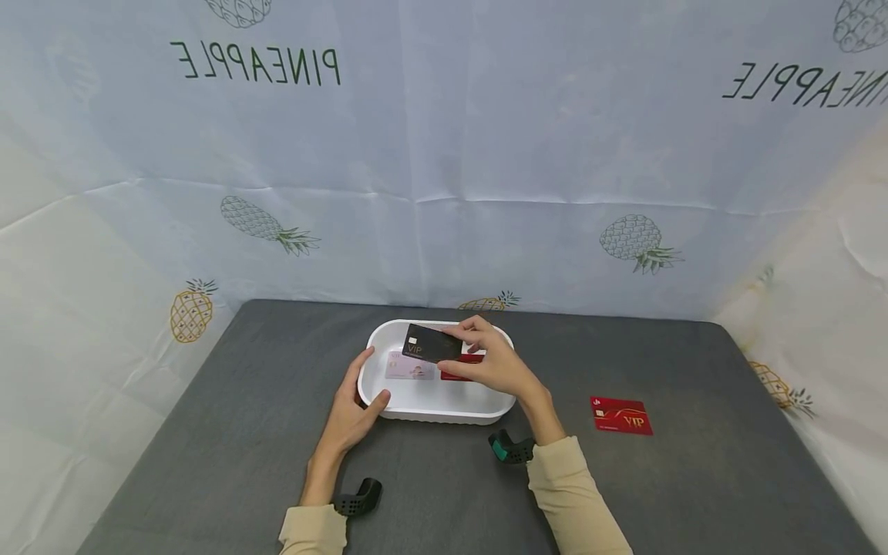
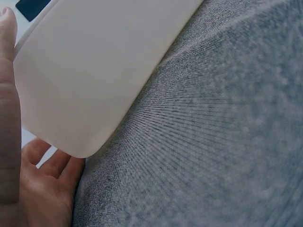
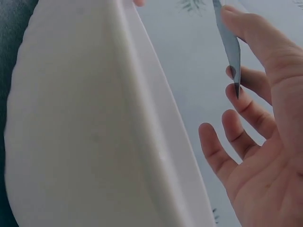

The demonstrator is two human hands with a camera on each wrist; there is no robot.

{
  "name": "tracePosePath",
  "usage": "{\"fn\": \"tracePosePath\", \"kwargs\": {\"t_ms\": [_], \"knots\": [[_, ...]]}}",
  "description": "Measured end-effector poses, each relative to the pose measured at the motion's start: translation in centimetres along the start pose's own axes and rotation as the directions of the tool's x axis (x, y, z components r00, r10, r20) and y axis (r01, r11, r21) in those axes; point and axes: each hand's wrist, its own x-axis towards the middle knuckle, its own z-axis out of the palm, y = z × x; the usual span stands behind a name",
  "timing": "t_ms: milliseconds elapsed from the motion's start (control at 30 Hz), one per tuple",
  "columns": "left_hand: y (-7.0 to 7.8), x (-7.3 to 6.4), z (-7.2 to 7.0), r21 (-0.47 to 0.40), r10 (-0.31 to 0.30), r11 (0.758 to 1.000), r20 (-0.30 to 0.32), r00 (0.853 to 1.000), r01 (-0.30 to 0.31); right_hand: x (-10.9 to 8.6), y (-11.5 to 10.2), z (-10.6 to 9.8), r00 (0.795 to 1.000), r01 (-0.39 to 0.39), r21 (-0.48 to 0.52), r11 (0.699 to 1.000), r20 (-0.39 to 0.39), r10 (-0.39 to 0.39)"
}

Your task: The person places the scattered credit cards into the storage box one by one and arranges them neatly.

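In the head view a white oval-ended tray (image 1: 437, 402) sits on the grey table. My left hand (image 1: 352, 412) holds its left end, thumb at the near rim and fingers round the side; the left wrist view shows this hand (image 2: 45, 194) against the tray wall (image 2: 94, 75). Above the tray, my right hand (image 1: 496, 361) pinches a black VIP card (image 1: 428, 344) between thumb and fingers. Seen almost edge-on, the card (image 3: 229, 47) is tilted in the right wrist view. Inside the tray lie a pale pink card (image 1: 408, 366) and a red card (image 1: 454, 370), the latter partly hidden by the right hand.
Another red VIP card (image 1: 621, 415) lies on the grey tabletop (image 1: 666, 478), right of the tray. Behind the table hangs a pale curtain (image 1: 430, 154) printed with pineapples. A black device (image 1: 358, 498) is worn at the left wrist, another (image 1: 512, 447) at the right.
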Motion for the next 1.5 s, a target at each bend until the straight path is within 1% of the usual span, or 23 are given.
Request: {"fn": "tracePosePath", "kwargs": {"t_ms": [67, 233, 367, 533, 667, 800, 900, 1067, 1133, 1233, 1367, 1500], "knots": [[-0.1, 0.0, 0.0, -0.008, 0.005, 1.0, 0.001, 1.0, -0.005, 0.2, 0.1, 0.4, 1.0, -0.008, 0.023, 1.0, 0.017, 0.007], [-0.2, -0.1, 0.0, -0.012, 0.009, 1.0, 0.001, 1.0, -0.009, 0.6, 0.2, 1.5, 0.998, -0.012, 0.032, 0.999, 0.055, 0.01], [-0.2, 0.0, -0.1, -0.03, 0.017, 0.999, 0.008, 1.0, -0.016, 1.0, 0.4, 2.4, 0.996, -0.02, 0.019, 1.0, 0.088, 0.018], [-0.2, 0.1, -0.1, -0.031, 0.026, 0.999, 0.018, 1.0, -0.025, 1.2, 0.7, 3.7, 0.992, -0.028, -0.015, 0.999, 0.126, 0.029], [-0.2, 0.0, -0.2, -0.002, 0.021, 1.0, 0.017, 1.0, -0.021, 1.0, 1.0, 4.6, 0.986, -0.038, -0.066, 0.997, 0.158, 0.048], [-0.2, 0.0, -0.2, 0.007, 0.032, 0.999, 0.012, 0.999, -0.032, 0.9, 1.1, 5.0, 0.984, -0.05, -0.105, 0.993, 0.166, 0.067], [-0.2, 0.0, -0.2, 0.002, 0.041, 0.999, 0.011, 0.999, -0.041, 0.9, 1.1, 5.2, 0.981, -0.067, -0.114, 0.991, 0.173, 0.086], [-0.2, 0.1, -0.2, 0.027, 0.028, 0.999, 0.013, 1.0, -0.028, 0.9, 0.9, 5.3, 0.971, -0.113, -0.12, 0.986, 0.198, 0.136], [-0.2, 0.1, -0.1, 0.024, 0.024, 0.999, 0.015, 1.0, -0.024, 0.9, 0.8, 5.3, 0.967, -0.118, -0.136, 0.984, 0.209, 0.145], [-0.2, 0.1, 0.0, -0.009, 0.03, 1.0, 0.014, 0.999, -0.03, 0.9, 0.9, 5.5, 0.965, -0.096, -0.173, 0.98, 0.224, 0.134], [-0.3, 0.2, 0.1, -0.026, 0.045, 0.999, 0.002, 0.999, -0.045, 1.0, 0.9, 5.6, 0.963, -0.052, -0.236, 0.97, 0.247, 0.112], [-0.5, 0.1, 0.1, -0.039, 0.054, 0.998, -0.001, 0.999, -0.054, 1.2, 1.0, 5.7, 0.956, -0.031, -0.291, 0.956, 0.269, 0.113]]}}
